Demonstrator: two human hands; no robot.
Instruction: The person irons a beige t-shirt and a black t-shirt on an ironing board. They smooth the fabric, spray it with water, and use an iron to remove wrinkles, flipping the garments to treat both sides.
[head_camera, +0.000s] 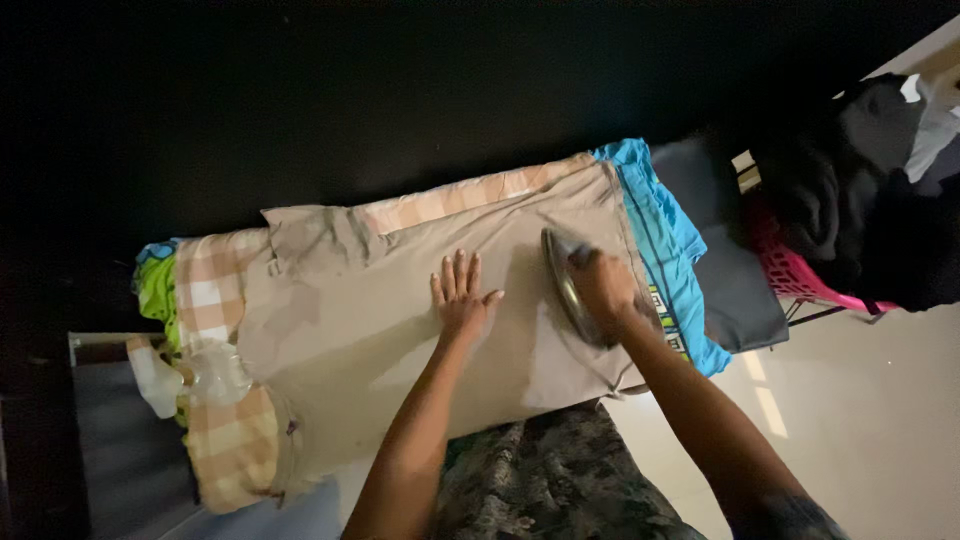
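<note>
Right hand (603, 287) grips an iron (566, 283) on the beige garment (400, 310), toward its right end. Left hand (461, 297) lies flat, fingers spread, on the cloth just left of the iron.

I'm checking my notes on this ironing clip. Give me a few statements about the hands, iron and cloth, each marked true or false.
1. The right hand grips the iron. True.
2. The left hand lies flat on the beige garment. True.
3. The iron stands on the floor. False: it rests on the garment.
4. The pink basket is left of the garment. False: it is to the right.
5. A blue cloth lies beyond the iron. True.
</note>
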